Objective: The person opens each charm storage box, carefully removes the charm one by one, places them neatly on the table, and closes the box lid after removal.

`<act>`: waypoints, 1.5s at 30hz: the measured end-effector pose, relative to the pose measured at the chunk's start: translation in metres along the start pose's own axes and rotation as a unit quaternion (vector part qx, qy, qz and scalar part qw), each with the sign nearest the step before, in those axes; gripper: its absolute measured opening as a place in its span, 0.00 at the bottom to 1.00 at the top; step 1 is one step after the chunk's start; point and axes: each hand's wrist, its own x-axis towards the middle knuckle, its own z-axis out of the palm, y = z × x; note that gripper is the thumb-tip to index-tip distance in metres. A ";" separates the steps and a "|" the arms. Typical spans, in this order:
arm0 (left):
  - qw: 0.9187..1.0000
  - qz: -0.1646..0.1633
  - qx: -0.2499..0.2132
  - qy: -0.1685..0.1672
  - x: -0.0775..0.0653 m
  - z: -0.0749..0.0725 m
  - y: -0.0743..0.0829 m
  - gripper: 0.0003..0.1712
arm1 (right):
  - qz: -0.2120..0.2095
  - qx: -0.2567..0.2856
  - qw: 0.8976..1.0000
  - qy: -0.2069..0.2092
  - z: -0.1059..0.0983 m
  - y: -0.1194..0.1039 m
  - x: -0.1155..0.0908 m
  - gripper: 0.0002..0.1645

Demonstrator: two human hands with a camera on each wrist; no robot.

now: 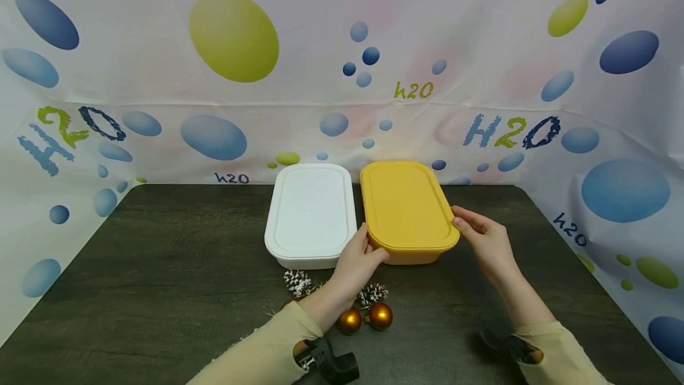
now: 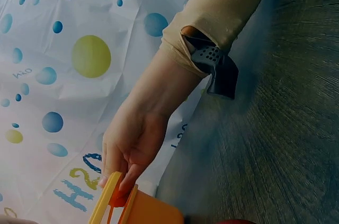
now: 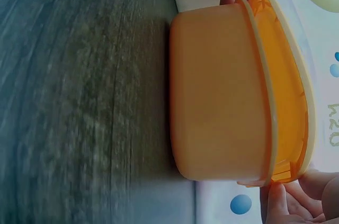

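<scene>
A yellow lid [image 1: 408, 204] lies over a deep orange plastic container [image 1: 414, 258] at the back of the table. My left hand [image 1: 355, 263] grips the container's near left corner, thumb at the front and fingers along the side. At the right edge, my right hand [image 1: 488, 248] pinches the lid, with its thumb on top. The left wrist view has this right hand [image 2: 135, 139] with fingers in the gap under the lid [image 2: 106, 200]. In the right wrist view the lid [image 3: 304, 113] stands tilted off the container's rim [image 3: 259, 70], a gap between them.
A white lidded container [image 1: 312, 212] stands close on the left. Golden ornament balls [image 1: 380, 316] and snowy pine cones [image 1: 297, 282] lie in front, partly behind my left forearm. A patterned sheet [image 1: 342, 64] hangs behind the dark wooden table [image 1: 160, 272].
</scene>
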 end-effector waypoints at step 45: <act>0.995 -0.037 0.055 -0.071 -0.022 -0.015 0.005 0.47 | 0.006 -0.116 0.991 -0.063 0.006 -0.005 -0.014 0.41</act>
